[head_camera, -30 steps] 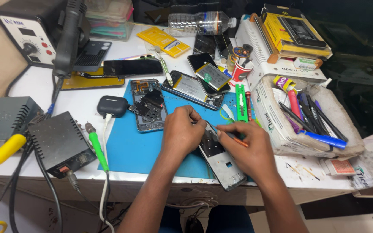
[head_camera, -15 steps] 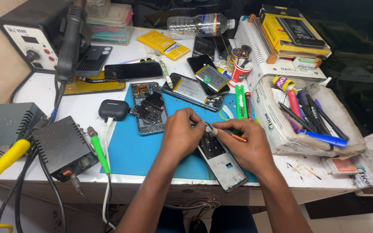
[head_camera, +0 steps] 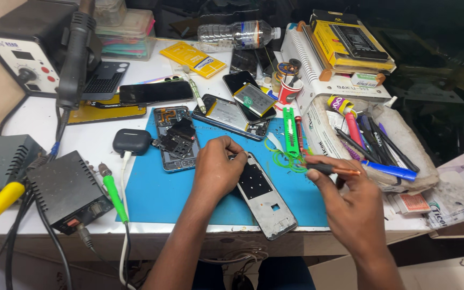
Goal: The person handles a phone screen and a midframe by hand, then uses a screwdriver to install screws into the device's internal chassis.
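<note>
My right hand [head_camera: 358, 212] has lifted off to the frame's right, grip pinching the orange-tipped tool [head_camera: 333, 170], while my left hand [head_camera: 217, 171] presses the bare phone frame [head_camera: 264, 196] at centre, seemingly stripped, reassembly pending.

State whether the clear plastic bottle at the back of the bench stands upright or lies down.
Lying down: the bottle rests on its side, cap pointing right.

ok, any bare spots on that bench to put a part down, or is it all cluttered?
Two free patches. One is the blue mat between the green-tipped cable and the left hand. The other is the mat's front right corner, between the phone frame and the right hand. The back of the bench, around the opened phones and the tool bin, is crowded.
</note>
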